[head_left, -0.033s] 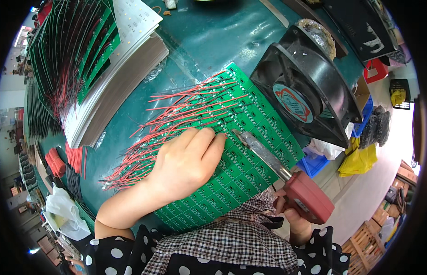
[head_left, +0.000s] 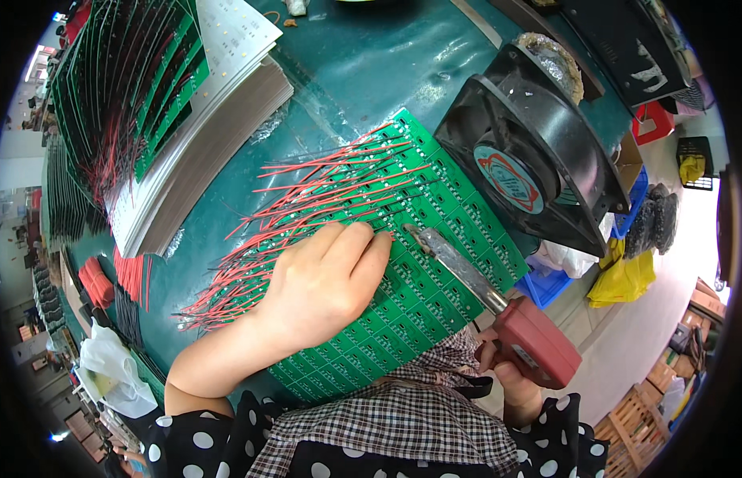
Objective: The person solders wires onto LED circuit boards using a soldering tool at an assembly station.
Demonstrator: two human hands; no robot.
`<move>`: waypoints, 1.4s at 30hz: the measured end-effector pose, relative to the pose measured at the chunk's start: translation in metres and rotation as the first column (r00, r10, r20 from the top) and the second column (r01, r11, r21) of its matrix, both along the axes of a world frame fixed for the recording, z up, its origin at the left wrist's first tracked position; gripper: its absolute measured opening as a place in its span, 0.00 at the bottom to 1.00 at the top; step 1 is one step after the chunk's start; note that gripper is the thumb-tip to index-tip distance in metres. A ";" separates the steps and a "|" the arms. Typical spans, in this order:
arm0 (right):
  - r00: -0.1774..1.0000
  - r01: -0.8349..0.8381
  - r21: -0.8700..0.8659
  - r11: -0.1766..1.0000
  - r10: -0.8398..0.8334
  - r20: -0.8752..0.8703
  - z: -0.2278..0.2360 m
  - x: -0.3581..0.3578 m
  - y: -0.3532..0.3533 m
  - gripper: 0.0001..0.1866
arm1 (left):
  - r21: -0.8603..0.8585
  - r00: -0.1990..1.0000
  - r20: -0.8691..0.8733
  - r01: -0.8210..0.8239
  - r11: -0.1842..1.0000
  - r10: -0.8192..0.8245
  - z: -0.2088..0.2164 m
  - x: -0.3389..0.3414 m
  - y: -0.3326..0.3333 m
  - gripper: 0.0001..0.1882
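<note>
My left hand (head_left: 331, 275) rests over a green circuit board panel (head_left: 419, 307), its fingers pinched together near the panel's middle. A bit of red wire (head_left: 392, 237) shows at the fingertips; the rest of it is hidden under the hand. Rows of red and black wires (head_left: 307, 209) stand attached to the panel and fan out past its left edge. In my right hand (head_left: 510, 378) is a soldering gun (head_left: 538, 342) with a dark red body and a metal barrel. Its dark tip is just right of the left fingertips, close over the panel.
A black fan (head_left: 538, 151) stands by the panel's right corner. At the upper left, wired green boards (head_left: 172, 119) lie on a thick stack of white boards (head_left: 219, 151). Bundles of red wires (head_left: 132, 279) and black wires (head_left: 127, 317) lie on the green tabletop's left.
</note>
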State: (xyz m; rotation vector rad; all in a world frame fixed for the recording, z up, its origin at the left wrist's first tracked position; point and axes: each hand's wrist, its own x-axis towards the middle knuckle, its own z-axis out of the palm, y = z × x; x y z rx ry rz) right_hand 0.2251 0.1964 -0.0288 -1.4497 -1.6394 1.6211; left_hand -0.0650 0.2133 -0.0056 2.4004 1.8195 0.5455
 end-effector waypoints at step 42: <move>0.895 0.085 -0.091 0.992 -0.116 -0.431 -0.002 -0.010 0.010 0.37 | 0.060 0.999 0.048 0.016 0.998 -0.019 -0.005 0.005 0.022 0.13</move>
